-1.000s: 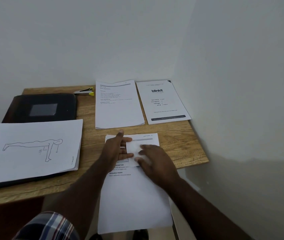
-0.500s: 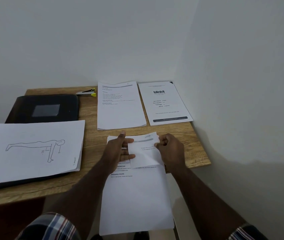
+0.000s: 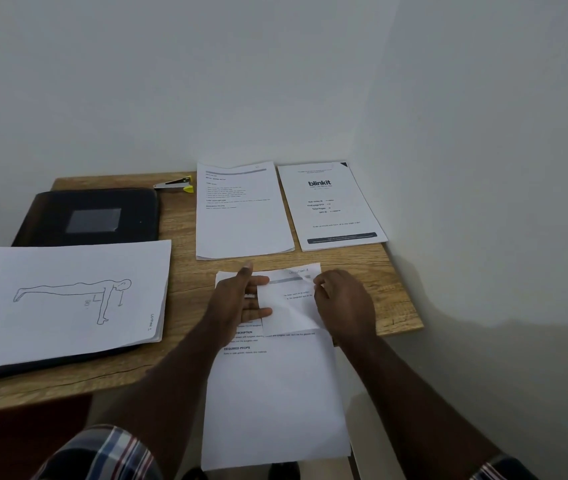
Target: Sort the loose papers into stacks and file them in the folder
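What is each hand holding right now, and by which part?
The right hand pinches the small folded white sheet by its right edge. The left hand lies flat, pressing the large white printed page underneath; no grip there.

light: dim, even | shadows: soft | distortion: wide-angle bend at edges | small print: blurred

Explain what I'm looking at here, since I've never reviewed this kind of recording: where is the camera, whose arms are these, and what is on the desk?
No machine here: a person wears one camera on the head, looking down at their own arms. The left hand presses flat on a long printed sheet that overhangs the wooden desk. The right hand pinches a smaller creased sheet lying on top. Beyond lie a text stack and a blinkit stack; to the left, a figure drawing stack, a black folder and a stapler.
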